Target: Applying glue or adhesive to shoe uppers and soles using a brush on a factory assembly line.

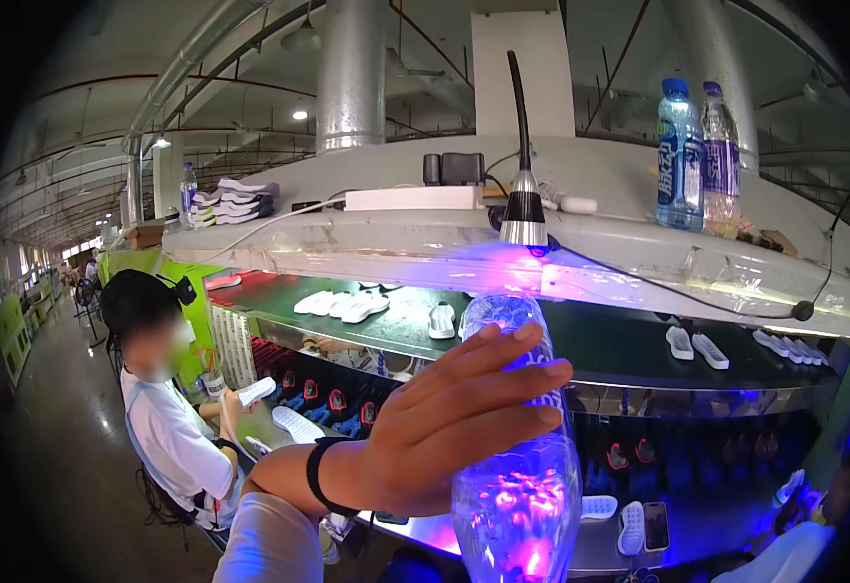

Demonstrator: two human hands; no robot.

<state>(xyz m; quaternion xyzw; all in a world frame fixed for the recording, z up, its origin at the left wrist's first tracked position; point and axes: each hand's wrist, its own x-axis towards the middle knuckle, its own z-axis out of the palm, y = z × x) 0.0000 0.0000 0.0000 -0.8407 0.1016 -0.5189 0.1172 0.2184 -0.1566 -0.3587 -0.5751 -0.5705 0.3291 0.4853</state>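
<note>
My left hand [454, 428] comes up from the lower left, with a dark band round the wrist. Its fingers lie across a clear plastic bottle [517, 515] close in front of me, and its thumb is hidden. Blue and pink light glints through the bottle, whose lower end runs out of the picture. My right hand is not in view. Beyond the bottle's upper end, a lamp [524, 222] on a flexible black neck casts purple light downward from the shelf edge.
White shoe soles [341, 304] lie along a dark green belt [580, 335]. A phone [655, 526] lies beside more soles. Drink bottles [679, 160] stand on the upper shelf [298, 233]. A co-worker [177, 418] sits at left holding a sole; another person's sleeve [784, 559] shows lower right.
</note>
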